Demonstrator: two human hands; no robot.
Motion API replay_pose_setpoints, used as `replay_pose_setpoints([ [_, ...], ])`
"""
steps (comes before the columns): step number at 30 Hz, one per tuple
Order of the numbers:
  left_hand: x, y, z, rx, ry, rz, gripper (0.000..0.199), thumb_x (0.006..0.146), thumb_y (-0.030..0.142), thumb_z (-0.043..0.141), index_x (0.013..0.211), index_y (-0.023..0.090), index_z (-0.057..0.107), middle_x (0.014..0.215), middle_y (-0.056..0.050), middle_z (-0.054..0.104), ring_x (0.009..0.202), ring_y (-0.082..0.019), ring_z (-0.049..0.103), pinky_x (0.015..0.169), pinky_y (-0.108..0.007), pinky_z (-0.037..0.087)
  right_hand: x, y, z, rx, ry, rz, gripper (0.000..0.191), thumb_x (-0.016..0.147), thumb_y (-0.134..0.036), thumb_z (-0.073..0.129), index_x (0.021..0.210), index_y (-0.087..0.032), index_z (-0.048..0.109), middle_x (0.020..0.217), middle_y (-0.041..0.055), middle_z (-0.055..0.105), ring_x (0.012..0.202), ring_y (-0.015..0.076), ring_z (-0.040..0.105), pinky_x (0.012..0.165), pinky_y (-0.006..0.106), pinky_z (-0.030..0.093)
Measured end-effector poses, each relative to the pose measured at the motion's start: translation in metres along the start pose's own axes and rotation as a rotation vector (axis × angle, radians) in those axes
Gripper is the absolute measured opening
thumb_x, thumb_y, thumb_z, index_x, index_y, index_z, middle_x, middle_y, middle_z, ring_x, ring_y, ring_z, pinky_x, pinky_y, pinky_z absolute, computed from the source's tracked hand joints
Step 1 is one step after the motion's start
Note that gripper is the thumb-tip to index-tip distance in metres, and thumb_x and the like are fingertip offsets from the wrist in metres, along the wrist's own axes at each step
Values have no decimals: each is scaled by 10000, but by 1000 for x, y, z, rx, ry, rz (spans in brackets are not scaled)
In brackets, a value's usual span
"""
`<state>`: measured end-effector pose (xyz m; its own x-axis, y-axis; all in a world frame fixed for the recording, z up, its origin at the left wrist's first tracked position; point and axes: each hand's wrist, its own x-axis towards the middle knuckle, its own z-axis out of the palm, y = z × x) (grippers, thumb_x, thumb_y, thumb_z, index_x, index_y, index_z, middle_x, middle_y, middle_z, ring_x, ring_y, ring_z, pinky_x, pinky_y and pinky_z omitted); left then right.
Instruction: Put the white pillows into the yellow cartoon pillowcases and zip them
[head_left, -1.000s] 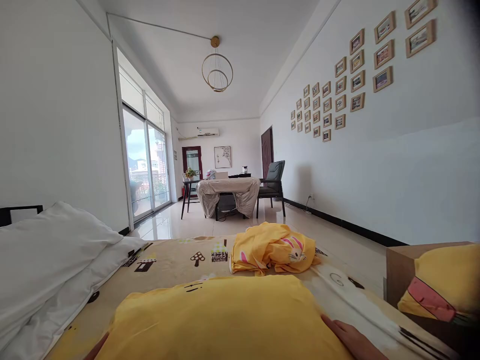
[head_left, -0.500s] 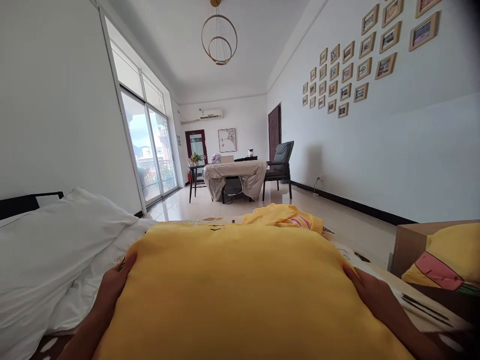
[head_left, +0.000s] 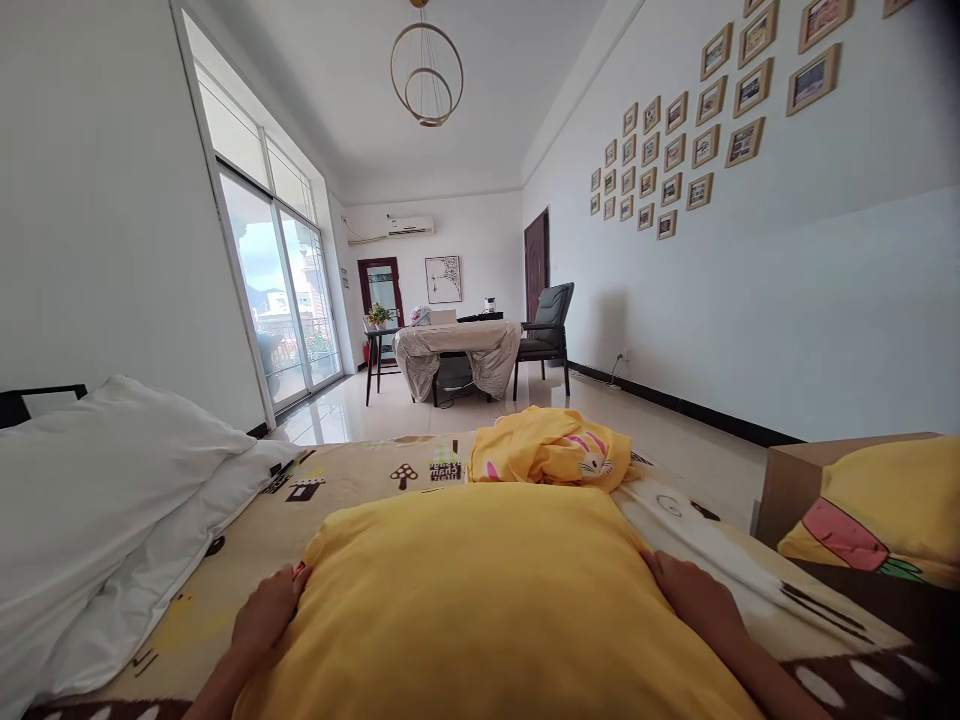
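Observation:
A plump yellow pillow (head_left: 465,590) fills the lower middle of the head view, close to me. My left hand (head_left: 268,608) grips its left edge, with a bit of red showing by the fingertips. On the opposite edge, my right hand (head_left: 691,592) is closed on the pillow, its fingers partly hidden behind the fabric. Beyond the pillow, a crumpled yellow cloth with a rabbit print (head_left: 551,447) lies on the cream patterned blanket (head_left: 360,465). Neither hand touches that cloth.
White pillows (head_left: 112,500) are piled at the left. A cardboard box (head_left: 787,480) stands at the right, with a yellow carrot-print cushion (head_left: 885,510) in it. Farther back are a covered table (head_left: 457,340) and a black chair (head_left: 551,335).
The yellow pillow has come down, held by both hands, and more of the blanket and the rabbit-print cloth shows behind it. The view has shifted slightly to the right.

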<state>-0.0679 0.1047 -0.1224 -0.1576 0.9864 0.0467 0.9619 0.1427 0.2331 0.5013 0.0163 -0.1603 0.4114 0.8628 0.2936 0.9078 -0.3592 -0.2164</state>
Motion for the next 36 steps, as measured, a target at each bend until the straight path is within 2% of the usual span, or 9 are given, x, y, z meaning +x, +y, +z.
replay_pose_setpoints([
  [4, -6, 31, -49, 130, 60, 140, 549, 856, 223, 281, 1351, 9, 383, 1385, -250, 464, 1220, -372, 494, 963, -505, 383, 14, -34, -46, -197, -11, -83, 340, 902, -230, 331, 972, -152, 654, 1054, 203, 660, 1003, 319, 611, 817, 419, 423],
  [8, -3, 123, -76, 123, 45, 443, 503, 903, 262, 289, 1379, 135, 390, 1481, -127, 391, 1374, -232, 340, 1106, -381, 275, 27, -135, -87, -22, -23, -338, 382, 912, -308, 384, 1189, -117, 565, 1175, 185, 629, 1108, 295, 566, 923, 395, 388],
  [10, 5, 173, -73, 92, 18, 546, 459, 918, 272, 289, 1342, 180, 438, 1463, -92, 426, 1354, -205, 372, 1096, -351, 292, 34, -189, -89, 62, -95, -490, 387, 918, -338, 388, 1197, -136, 565, 1206, 164, 624, 1130, 281, 557, 943, 389, 373],
  [12, 11, 211, -57, 66, -4, 591, 418, 929, 266, 281, 1275, 181, 501, 1402, -104, 498, 1305, -213, 437, 1067, -363, 330, 38, -229, -74, 92, -131, -541, 411, 922, -393, 392, 1211, -153, 560, 1256, 142, 602, 1181, 270, 526, 977, 387, 350],
  [15, 11, 236, -15, 37, -21, 605, 406, 957, 293, 249, 1181, 170, 564, 1324, -120, 567, 1265, -226, 477, 1043, -400, 357, 37, -250, -32, 129, -165, -549, 434, 955, -390, 315, 1215, -148, 563, 1274, 136, 594, 1225, 243, 496, 1018, 388, 317],
  [19, 4, 232, 37, 7, 1, 570, 458, 976, 323, 218, 1288, 150, 504, 1427, -128, 468, 1359, -227, 364, 1112, -454, 266, 28, -237, 15, 184, -166, -510, 436, 958, -342, 305, 1280, -152, 527, 1358, 118, 535, 1286, 213, 444, 1068, 381, 268],
  [22, 7, 230, 51, -23, 18, 555, 475, 974, 365, 222, 1317, 169, 486, 1434, -105, 463, 1365, -210, 355, 1120, -445, 257, 29, -231, 27, 219, -157, -498, 449, 959, -351, 290, 1304, -171, 514, 1381, 98, 518, 1304, 201, 425, 1077, 380, 257],
  [28, 26, 217, 42, -56, 3, 467, 461, 942, 411, 286, 1264, 192, 533, 1409, -89, 498, 1339, -221, 391, 1123, -462, 235, 45, -219, 23, 234, -158, -473, 456, 957, -405, 292, 1252, -180, 556, 1334, 86, 564, 1261, 191, 469, 1068, 343, 268],
  [36, 45, 123, 30, -94, -46, 229, 518, 930, 425, 201, 1308, 219, 489, 1446, -62, 456, 1375, -204, 340, 1139, -454, 208, 66, -132, 24, 205, -183, -260, 472, 945, -367, 243, 1201, -167, 585, 1330, 100, 565, 1249, 235, 487, 1059, 428, 296],
])
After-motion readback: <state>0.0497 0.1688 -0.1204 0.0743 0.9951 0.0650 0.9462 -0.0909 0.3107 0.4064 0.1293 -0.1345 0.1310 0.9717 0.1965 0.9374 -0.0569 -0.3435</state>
